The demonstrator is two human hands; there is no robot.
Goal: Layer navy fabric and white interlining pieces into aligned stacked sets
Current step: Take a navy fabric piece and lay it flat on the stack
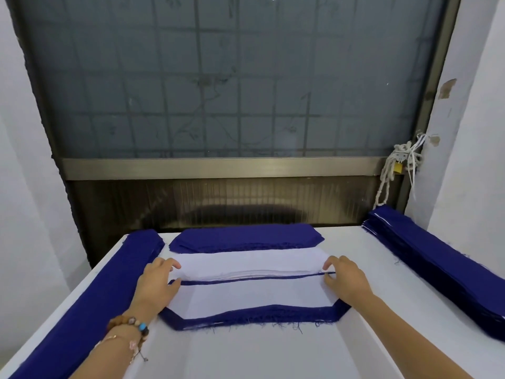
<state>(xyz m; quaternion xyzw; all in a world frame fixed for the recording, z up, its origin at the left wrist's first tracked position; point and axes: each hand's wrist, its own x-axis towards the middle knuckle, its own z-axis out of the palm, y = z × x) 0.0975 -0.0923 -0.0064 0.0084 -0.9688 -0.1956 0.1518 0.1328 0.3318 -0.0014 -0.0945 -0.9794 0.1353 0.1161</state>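
Observation:
A white interlining piece lies on a navy fabric piece near the table's middle; navy shows along its near edge and as a thin strip at its far edge. Just behind it sits a stack of white interlining, and beyond that a stack of navy pieces. My left hand rests at the left end of the layered set, fingers curled at the edge of the white stack. My right hand is at the right end, fingertips at the thin navy strip; whether they pinch it is unclear.
The white table carries a long navy stack along its left edge and another along the right. A frosted window with a rope and padlock stands behind. Walls close in on both sides.

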